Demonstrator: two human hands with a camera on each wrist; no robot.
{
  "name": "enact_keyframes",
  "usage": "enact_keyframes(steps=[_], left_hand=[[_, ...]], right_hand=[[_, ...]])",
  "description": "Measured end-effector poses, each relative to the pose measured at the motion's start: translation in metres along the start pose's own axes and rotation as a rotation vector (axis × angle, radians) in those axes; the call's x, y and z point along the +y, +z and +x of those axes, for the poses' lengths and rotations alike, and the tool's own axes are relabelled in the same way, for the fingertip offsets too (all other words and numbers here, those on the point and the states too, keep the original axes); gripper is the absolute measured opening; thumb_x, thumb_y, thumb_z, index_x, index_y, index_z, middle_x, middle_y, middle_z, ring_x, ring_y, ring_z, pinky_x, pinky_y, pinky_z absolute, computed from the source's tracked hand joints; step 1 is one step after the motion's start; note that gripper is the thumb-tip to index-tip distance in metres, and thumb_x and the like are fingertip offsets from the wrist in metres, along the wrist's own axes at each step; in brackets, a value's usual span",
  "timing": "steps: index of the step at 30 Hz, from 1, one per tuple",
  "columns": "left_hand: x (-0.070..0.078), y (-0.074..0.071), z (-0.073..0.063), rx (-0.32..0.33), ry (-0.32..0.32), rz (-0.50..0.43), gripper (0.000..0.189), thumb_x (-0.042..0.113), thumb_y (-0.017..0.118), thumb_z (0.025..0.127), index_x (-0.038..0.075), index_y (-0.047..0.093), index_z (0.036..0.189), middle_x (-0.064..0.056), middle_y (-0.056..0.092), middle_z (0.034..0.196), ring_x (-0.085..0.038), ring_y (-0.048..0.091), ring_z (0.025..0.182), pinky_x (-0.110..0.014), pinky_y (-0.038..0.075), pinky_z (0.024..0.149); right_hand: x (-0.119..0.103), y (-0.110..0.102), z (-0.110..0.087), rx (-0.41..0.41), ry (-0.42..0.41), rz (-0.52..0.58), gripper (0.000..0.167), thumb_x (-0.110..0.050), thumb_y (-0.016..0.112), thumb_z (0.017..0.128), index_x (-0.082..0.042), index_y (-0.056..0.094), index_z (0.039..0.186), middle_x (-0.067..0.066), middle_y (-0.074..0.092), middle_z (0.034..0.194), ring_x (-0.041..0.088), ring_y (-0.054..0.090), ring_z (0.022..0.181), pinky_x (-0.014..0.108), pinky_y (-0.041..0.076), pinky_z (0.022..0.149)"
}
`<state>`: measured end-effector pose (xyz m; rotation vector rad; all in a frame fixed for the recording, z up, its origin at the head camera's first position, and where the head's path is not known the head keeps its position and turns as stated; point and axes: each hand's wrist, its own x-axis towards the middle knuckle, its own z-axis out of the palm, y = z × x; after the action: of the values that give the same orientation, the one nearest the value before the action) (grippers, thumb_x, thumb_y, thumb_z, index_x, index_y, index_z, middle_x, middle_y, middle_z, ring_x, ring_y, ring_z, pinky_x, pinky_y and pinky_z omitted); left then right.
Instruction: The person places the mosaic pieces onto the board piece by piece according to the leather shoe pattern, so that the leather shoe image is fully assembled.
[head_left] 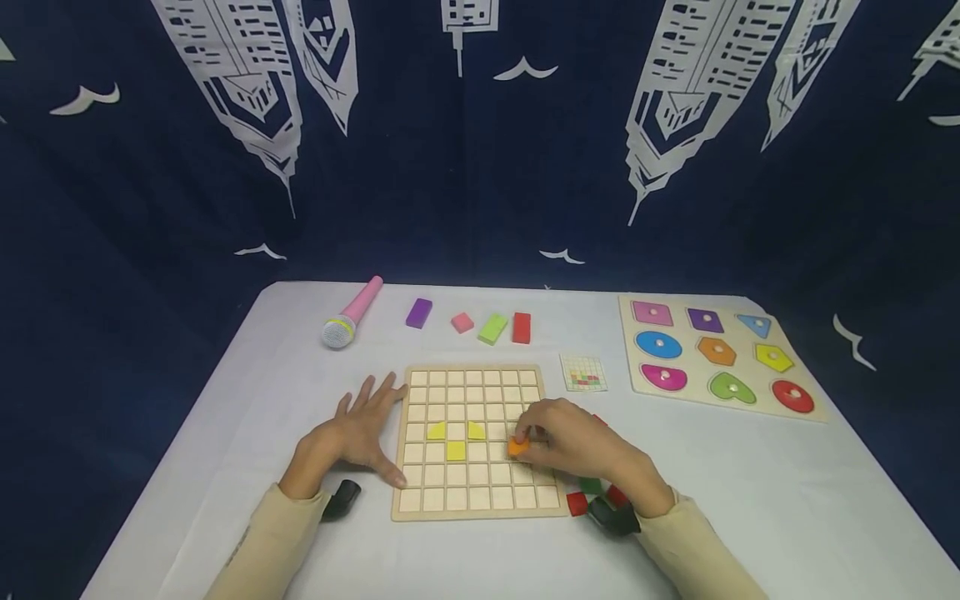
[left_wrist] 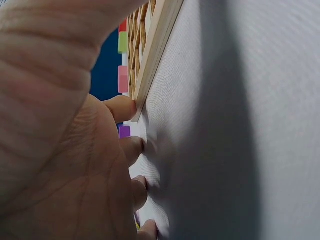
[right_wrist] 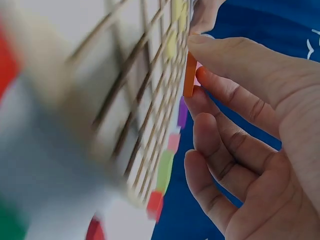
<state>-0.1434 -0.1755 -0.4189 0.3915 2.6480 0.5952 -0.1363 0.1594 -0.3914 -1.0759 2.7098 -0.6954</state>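
Note:
A wooden grid board (head_left: pixel 478 498) lies on the white table, with two yellow quarter-round tiles (head_left: pixel 437 432) and a yellow square tile (head_left: pixel 456 451) set in its cells. My right hand (head_left: pixel 573 437) pinches an orange tile (head_left: pixel 517 447) between thumb and fingers over the board's right part. In the right wrist view the orange tile (right_wrist: pixel 190 75) is seen edge-on at the fingertips. Spread wide, my left hand (head_left: pixel 360 431) rests at the board's left edge, its index finger and thumb touching the frame. The left wrist view shows a fingertip (left_wrist: pixel 122 108) against the frame's side.
Purple (head_left: pixel 419 312), pink (head_left: pixel 462 322), lime (head_left: pixel 492 328) and red (head_left: pixel 522 327) blocks lie behind the board, beside a pink toy microphone (head_left: pixel 352 312). A small pattern card (head_left: pixel 583 373) and a shape puzzle (head_left: pixel 720 400) are at right. Red (head_left: pixel 577 504) and green pieces (head_left: pixel 590 485) lie near my right wrist.

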Motion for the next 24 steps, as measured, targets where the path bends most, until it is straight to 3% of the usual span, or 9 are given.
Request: enact_keyframes(steps=[13, 18, 24], left_hand=[[-0.001, -0.002, -0.002, -0.015, 0.002, 0.003, 0.143, 0.052, 0.097, 0.049, 0.008, 0.018, 0.159, -0.021, 0.000, 0.168, -0.047, -0.006, 0.153, -0.071, 0.000, 0.119], [-0.002, -0.002, -0.003, -0.018, 0.001, -0.001, 0.142, 0.051, 0.097, 0.050, 0.008, 0.018, 0.159, -0.021, 0.000, 0.168, -0.047, -0.007, 0.153, -0.071, -0.001, 0.118], [-0.002, -0.002, -0.002, -0.021, 0.006, -0.003, 0.143, 0.052, 0.097, 0.049, 0.008, 0.017, 0.159, -0.021, 0.000, 0.168, -0.047, -0.006, 0.153, -0.071, 0.000, 0.119]], right_hand=[[-0.042, 0.015, 0.061, -0.024, -0.162, -0.001, 0.010, -0.024, 0.080, 0.085, -0.016, 0.076, 0.090, -0.009, 0.070, 0.083, 0.015, 0.062, 0.074, 0.024, 0.048, 0.077], [-0.052, 0.025, 0.073, -0.070, -0.134, 0.017, 0.011, -0.026, 0.079, 0.087, -0.017, 0.075, 0.092, -0.012, 0.069, 0.087, 0.010, 0.060, 0.077, 0.021, 0.049, 0.077], [-0.057, 0.039, 0.073, -0.099, -0.087, 0.019, 0.010, -0.025, 0.079, 0.087, -0.019, 0.075, 0.094, -0.012, 0.068, 0.092, 0.008, 0.058, 0.083, 0.019, 0.050, 0.078]])
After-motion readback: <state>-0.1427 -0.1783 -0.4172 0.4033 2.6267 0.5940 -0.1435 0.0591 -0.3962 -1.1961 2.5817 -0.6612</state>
